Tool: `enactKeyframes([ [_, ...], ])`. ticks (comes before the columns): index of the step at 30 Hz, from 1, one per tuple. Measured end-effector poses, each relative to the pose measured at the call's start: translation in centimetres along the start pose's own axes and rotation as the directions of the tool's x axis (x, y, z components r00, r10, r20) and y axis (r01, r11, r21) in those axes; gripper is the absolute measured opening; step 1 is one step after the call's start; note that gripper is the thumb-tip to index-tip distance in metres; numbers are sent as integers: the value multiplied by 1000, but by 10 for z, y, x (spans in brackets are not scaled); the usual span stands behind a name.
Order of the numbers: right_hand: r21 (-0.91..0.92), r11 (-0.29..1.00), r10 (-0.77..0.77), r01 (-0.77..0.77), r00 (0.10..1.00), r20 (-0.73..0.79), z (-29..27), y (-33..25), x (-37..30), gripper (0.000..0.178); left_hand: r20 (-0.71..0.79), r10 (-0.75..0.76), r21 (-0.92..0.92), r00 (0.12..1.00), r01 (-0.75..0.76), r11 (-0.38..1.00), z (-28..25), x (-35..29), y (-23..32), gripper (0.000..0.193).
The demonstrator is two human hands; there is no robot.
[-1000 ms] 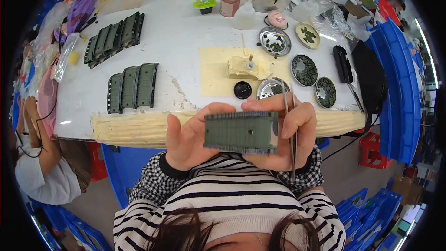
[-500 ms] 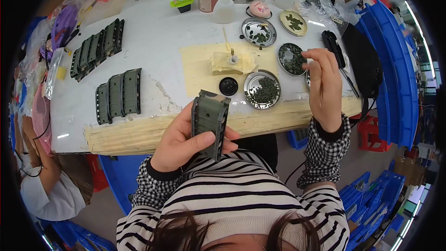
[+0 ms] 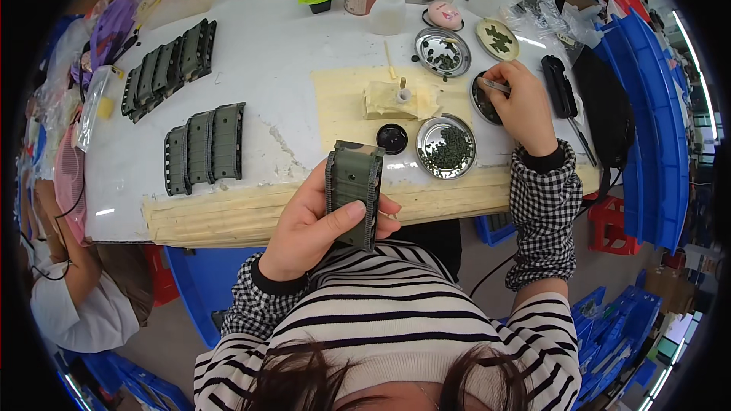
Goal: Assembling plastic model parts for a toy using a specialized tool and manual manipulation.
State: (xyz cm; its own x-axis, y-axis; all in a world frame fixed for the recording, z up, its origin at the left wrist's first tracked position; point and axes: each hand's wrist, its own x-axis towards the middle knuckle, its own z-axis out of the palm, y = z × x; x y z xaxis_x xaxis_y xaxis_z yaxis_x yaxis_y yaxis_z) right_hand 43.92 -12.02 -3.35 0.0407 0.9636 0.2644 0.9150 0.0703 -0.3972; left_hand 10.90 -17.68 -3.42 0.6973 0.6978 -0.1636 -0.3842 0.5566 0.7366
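A green camouflage part (image 3: 352,192), oblong with ridged side edges and small holes, stands tilted in my left hand (image 3: 301,237), which is closed around it with the thumb across its face. My right hand (image 3: 531,110) pinches a short silver tool that looks like tweezers (image 3: 496,86). Its tip is over a round dish of dark bits (image 3: 483,109), partly hidden by my fingers. Just left of that is a steel dish (image 3: 470,163) of small dark green pieces. Beside it sits a small black round lid (image 3: 391,139).
Several similar green parts (image 3: 204,149) lie in two groups at the left. A taped block (image 3: 401,100) stands on yellow paper. Further back are another steel dish (image 3: 442,52), a cream dish (image 3: 499,38) and a squeeze bottle (image 3: 388,14). A person's arm (image 3: 76,255) shows at the far left.
My right hand has turned and come down over the dish, bringing the silver tool into sight. The left hand still holds the camouflage part, and the view has shifted slightly.
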Motion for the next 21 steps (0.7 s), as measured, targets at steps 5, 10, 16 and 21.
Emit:
enactKeyframes([
  [5, -35, 999, 44, -42, 996, 71, -8, 3, -3, 14, -11, -15, -6, 1000, 15, 1000, -1, -1, 2, 48],
  [10, -39, 999, 20, -17, 998, 62, -17, 11, -4, 16, 3, 13, -35, 1000, -13, 999, -4, -1, 2, 49],
  [16, 2, 1000, 15, -16, 988, 154, -18, 6, 2, 19, -8, -18, -11, 1000, 18, 1000, -2, -1, 2, 49],
  [21, -61, 998, -10, 22, 979, 202, -19, 7, 8, 24, -9, -6, -9, 1000, 6, 1000, -3, -1, 1, 48],
])
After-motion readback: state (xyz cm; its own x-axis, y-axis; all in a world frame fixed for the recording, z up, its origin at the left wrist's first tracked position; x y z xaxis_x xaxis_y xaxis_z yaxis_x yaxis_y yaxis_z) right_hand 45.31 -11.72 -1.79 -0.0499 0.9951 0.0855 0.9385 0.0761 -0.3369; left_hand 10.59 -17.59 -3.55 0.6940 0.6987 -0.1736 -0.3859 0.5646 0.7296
